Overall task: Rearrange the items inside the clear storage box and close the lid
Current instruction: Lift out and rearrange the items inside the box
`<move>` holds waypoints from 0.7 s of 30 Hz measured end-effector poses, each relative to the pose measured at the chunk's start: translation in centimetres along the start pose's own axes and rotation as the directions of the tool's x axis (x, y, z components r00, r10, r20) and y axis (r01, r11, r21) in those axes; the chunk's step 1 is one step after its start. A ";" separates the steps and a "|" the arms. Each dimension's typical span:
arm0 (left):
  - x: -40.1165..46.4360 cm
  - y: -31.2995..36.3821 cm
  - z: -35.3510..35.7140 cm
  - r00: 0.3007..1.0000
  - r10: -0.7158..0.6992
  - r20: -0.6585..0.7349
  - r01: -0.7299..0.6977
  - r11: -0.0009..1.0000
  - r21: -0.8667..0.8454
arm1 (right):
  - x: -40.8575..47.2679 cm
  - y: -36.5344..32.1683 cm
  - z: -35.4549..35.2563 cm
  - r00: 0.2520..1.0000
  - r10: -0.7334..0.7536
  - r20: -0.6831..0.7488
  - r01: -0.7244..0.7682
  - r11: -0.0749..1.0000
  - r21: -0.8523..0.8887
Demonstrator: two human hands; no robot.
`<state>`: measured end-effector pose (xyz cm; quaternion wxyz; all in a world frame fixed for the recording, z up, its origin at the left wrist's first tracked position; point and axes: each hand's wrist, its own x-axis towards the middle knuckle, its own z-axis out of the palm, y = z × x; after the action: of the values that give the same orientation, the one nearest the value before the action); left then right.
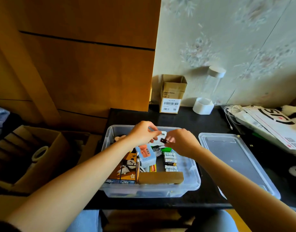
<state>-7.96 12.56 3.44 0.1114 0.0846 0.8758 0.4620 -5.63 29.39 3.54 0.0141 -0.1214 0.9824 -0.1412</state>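
Note:
The clear storage box point(190, 181) sits open on the black table, holding a panda-print carton point(125, 169), a light blue box point(146, 155), a row of batteries point(170, 162) and a brown cardboard box point(160, 178). Its clear lid point(234, 158) lies flat to the right of it. Above the box's far end, my left hand point(142, 132) pinches a small white item point(161, 133). My right hand point(180, 142) pinches a small black piece point(163, 140) just beside it. What lies under both hands is hidden.
A small cardboard carton point(172, 94) and a clear bottle with a white cap point(212, 84) stand at the back against the wall. White packages and cables point(261, 121) are piled at the right. An open cardboard box with tape point(36, 154) sits on the floor at left.

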 end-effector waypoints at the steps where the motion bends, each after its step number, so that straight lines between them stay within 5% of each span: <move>1: -0.1 -0.3 -0.4 1.000 0.020 -0.017 -0.018 0.995 0.095 | 0.0 0.3 0.4 0.998 0.034 0.059 -0.028 0.995 -0.096; 8: -1.1 -3.2 -4.1 0.986 0.125 -0.107 -0.054 0.861 0.506 | 0.3 0.9 4.7 0.957 0.126 0.261 0.014 0.879 -0.476; 14: -1.7 -6.1 -5.7 0.997 0.071 -0.034 -0.043 0.856 0.515 | 1.1 1.6 7.1 0.916 0.124 0.382 0.115 0.831 -0.545; 21: -1.8 -7.9 -6.0 0.996 0.058 0.071 -0.088 0.819 0.567 | 1.7 1.8 7.7 0.925 0.147 0.350 0.061 0.854 -0.517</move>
<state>-8.22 2.96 0.42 0.0855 0.1592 0.9666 0.1815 -7.18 28.57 -4.37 0.1727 -0.1230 0.9649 0.1550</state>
